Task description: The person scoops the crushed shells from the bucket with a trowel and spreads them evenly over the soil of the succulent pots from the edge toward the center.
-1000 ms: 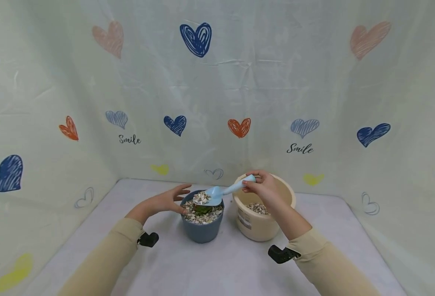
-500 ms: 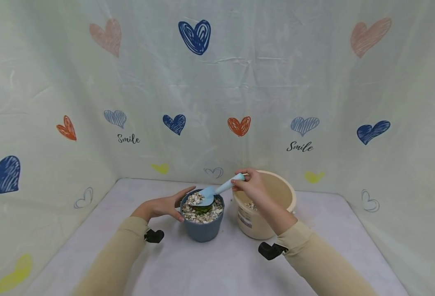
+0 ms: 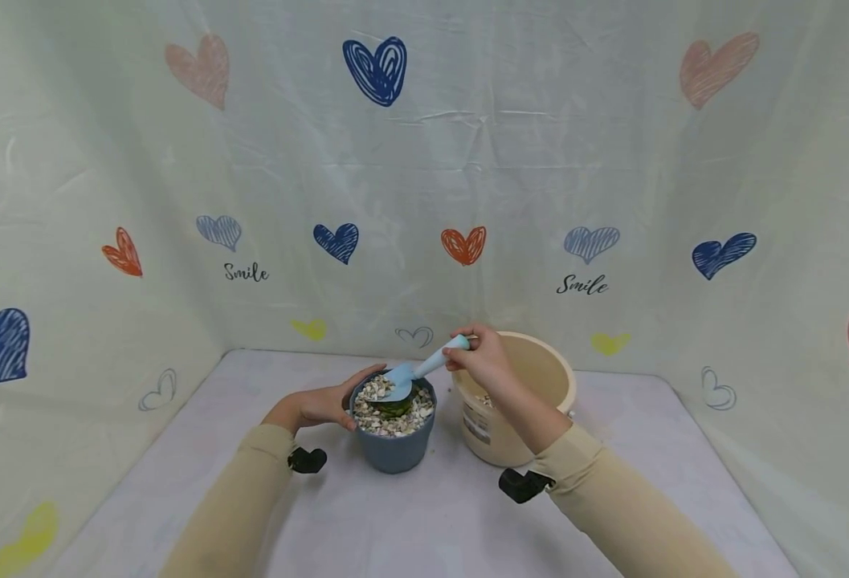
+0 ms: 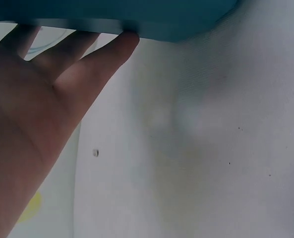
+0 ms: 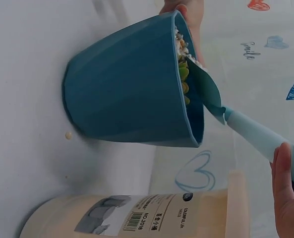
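Observation:
My right hand [image 3: 485,359] grips the handle of a light blue garden trowel [image 3: 434,361]. The trowel's blade slants down into a blue-grey flowerpot [image 3: 395,453], resting over pale pebbles [image 3: 411,421] at the far left part of the pot. A small green succulent [image 5: 184,74] sits among the pebbles, partly covered by the blade. My left hand [image 3: 320,404] holds the pot's left side, thumb at the near side and fingers at the far side near the rim. In the left wrist view, fingers [image 4: 97,64] reach the pot's wall.
A cream plastic bucket [image 3: 492,449] with a printed label stands right of the pot, under my right forearm, with some pebbles inside. One stray pebble [image 5: 68,135] lies on the white table [image 3: 395,530]. A heart-printed curtain [image 3: 410,177] hangs behind.
The trowel has moved left and lower over the pot, and its load of pebbles has slid off onto the pot's left part. My left hand has closed in against the pot's side.

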A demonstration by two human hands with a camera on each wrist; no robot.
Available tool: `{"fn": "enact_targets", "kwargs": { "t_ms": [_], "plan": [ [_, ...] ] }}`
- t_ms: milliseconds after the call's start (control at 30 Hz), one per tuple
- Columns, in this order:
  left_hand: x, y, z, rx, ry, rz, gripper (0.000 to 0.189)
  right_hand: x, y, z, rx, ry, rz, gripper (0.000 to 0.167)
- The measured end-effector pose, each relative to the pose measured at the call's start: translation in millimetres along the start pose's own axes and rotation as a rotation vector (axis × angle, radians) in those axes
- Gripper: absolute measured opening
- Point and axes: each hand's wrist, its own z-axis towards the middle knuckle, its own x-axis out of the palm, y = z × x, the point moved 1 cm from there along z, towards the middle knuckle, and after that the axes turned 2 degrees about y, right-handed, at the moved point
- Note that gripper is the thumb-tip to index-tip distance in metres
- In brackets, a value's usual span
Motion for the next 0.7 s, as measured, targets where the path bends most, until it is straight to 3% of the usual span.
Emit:
{"fn": "enact_targets", "kwargs": {
  "t_ms": [700],
  "plan": [
    [14.1, 4.0, -2.9, -0.032, -0.092, -0.063, 0.114, 0.6, 1.4, 2.1, -0.033, 0.021, -0.059, 0.03]
  ]
}}
